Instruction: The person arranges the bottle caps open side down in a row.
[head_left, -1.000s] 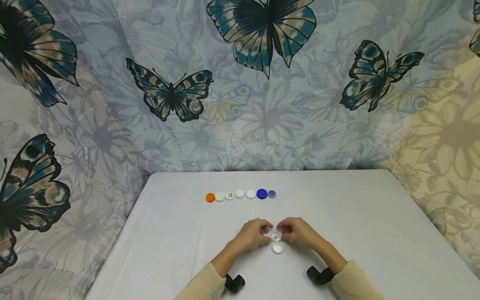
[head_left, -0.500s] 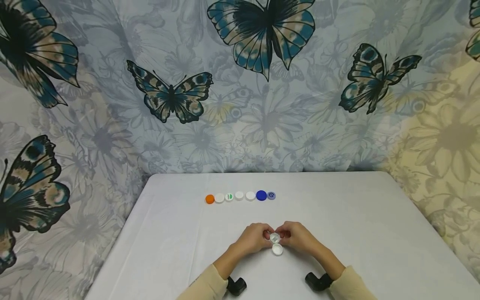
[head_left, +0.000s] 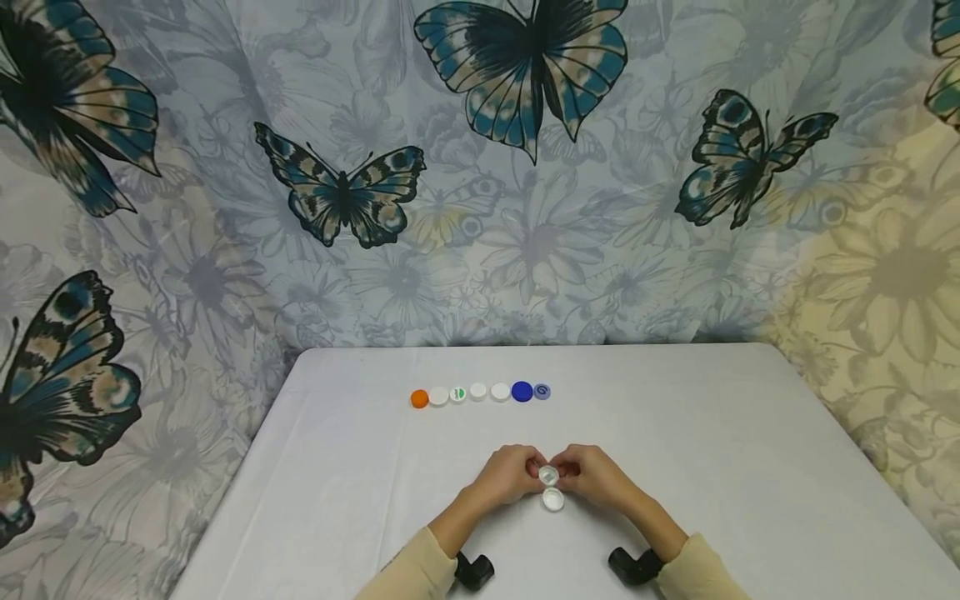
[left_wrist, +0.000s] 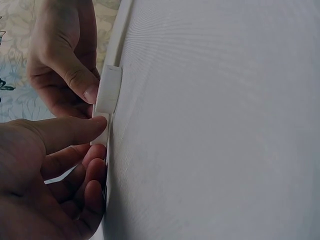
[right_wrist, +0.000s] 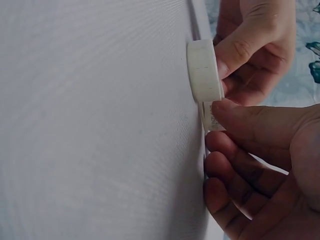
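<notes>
Two white bottle caps lie hollow side up on the table, one in front of the other. The far cap (head_left: 549, 476) sits between my two hands, and the near cap (head_left: 552, 500) lies just in front of it. My left hand (head_left: 512, 475) pinches the far cap from the left, its thumb against the rim in the left wrist view. From the other side my right hand (head_left: 591, 473) grips it, with the thumb on its edge in the right wrist view. The near cap (right_wrist: 204, 70) stands beside the thumbs, partly covering the far cap.
Farther back a row of caps runs across the white table (head_left: 712, 433): an orange cap (head_left: 420, 398), several white ones, a dark blue cap (head_left: 522, 391) and a pale blue cap (head_left: 542, 391). Behind the table hangs a butterfly-patterned cloth (head_left: 540, 242).
Both hands have closed in on the far cap; their fingers stood farther apart one second ago. Over the last half second they have barely moved. The row of caps has stayed put.
</notes>
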